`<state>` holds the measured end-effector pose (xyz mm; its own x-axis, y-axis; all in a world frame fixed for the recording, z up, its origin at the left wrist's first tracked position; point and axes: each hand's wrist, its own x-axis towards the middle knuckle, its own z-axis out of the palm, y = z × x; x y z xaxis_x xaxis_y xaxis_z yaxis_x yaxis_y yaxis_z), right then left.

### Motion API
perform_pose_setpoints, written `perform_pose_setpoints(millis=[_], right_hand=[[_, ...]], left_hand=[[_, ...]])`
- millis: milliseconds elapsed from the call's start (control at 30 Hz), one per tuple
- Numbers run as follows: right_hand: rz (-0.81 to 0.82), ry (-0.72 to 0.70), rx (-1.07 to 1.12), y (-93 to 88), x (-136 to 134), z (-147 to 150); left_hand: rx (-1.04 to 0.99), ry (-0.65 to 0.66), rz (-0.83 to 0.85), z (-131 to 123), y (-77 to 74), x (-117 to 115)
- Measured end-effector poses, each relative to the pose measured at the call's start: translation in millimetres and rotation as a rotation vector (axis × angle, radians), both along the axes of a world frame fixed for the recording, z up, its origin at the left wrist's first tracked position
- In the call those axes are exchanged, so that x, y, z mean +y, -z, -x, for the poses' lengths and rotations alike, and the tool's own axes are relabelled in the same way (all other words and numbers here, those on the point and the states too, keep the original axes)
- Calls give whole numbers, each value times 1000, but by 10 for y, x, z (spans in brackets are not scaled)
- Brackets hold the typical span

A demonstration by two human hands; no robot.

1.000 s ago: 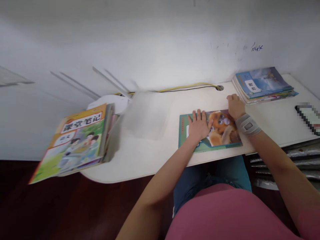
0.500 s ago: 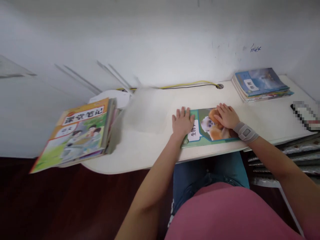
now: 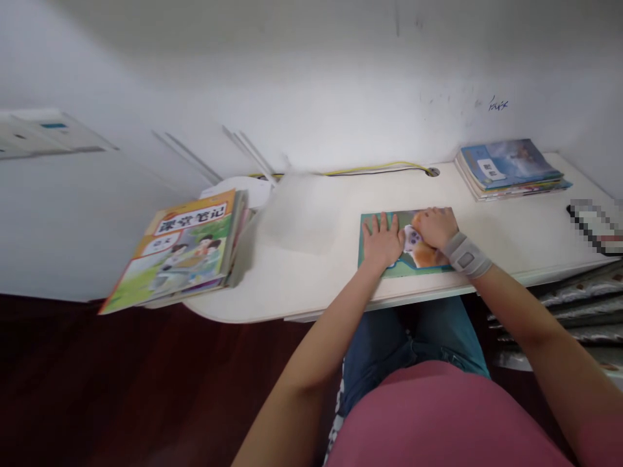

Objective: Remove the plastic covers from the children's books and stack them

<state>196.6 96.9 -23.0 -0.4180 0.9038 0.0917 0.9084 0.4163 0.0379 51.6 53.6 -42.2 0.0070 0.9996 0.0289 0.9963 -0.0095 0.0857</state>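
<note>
Textbook (image 3: pixel 422 257) with the monkey on its cover lies flat on the white desk (image 3: pixel 316 285), near the front edge and straight before you. Your left hand (image 3: pixel 382 241) lies palm down on its left half, fingers stretched out and a little apart. Your right hand (image 3: pixel 437 226), with a grey wrist strap (image 3: pixel 466 257) behind it, rests on the upper right part with its fingers bent and close together; whether they hook the far edge cannot be told.

It looks like a thin paperback: light, bendy, with a glossy cover that would likely slide on the smooth desk top. Judging by that, take it by a long edge, thumb above and fingers beneath, since a corner hold would let it droop.

Well apart at the far right lies a blue-topped book pile (image 3: pixel 511 167). At the left a second pile (image 3: pixel 187 243) overhangs the desk's rim.
</note>
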Motion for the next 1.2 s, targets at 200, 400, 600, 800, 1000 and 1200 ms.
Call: perform_pose_setpoints(millis=[200,400,600,800,1000,1200], right_hand=[[-6,-57,111,197,-128,393],[9,-106,123,266,7,-12],[-51,-138,136,358,193,-514],[-17,-332,153,308,388,-724],[-86,-413,195,232,473,-702],[-106,-433,242,269,469,-693]], left_hand=[[-24,13,-31,34,12,-20],[-68,-49,-1,211,8,-11],[-93,-143,44,548,5,-20],[-172,-166,-49,590,34,-8],[-740,-246,-180,835,1,98],[-1319,-198,-24,1026,-77,346]])
